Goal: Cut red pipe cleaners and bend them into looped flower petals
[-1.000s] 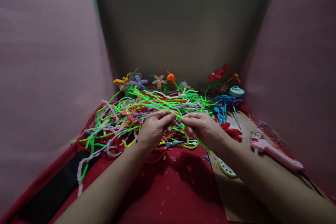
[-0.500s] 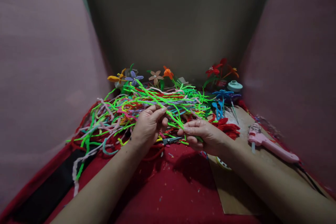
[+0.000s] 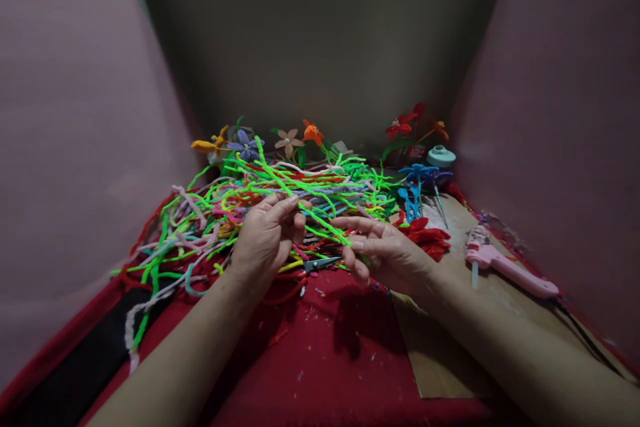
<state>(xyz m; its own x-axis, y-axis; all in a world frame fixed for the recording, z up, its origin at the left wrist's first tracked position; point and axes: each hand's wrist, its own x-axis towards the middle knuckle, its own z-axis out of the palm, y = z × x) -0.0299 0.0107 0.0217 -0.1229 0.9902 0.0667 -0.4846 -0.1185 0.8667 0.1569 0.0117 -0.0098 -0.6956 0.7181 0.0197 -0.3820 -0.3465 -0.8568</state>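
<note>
A bright green pipe cleaner [image 3: 319, 217] runs slantwise between my two hands, its far end rising over the pile. My left hand [image 3: 266, 232] pinches it between thumb and fingers near the middle. Thumb and fingers of my right hand [image 3: 387, 250] grip its lower part, with the other fingers loosely spread. Behind and under the hands lies a tangled heap of many-coloured pipe cleaners [image 3: 325, 180]. Scissors [image 3: 323, 264] lie below the hands, blades pointing right and handles partly covered. Red fuzzy petals [image 3: 425, 237] rest just beyond my right hand.
A pink glue gun [image 3: 513, 269] lies on a brown board [image 3: 440, 373] at the right, its cord trailing off. Blue fuzzy flowers [image 3: 420, 177] and a pale teal round container [image 3: 441, 157] stand behind. Finished flowers [image 3: 289, 142] line the back. Scraps dot the red cloth [image 3: 320, 373].
The right hand's fingers have loosened and spread around the green pipe cleaner. The strand between the hands now looks straighter. The whole view has shifted slightly, moving everything left.
</note>
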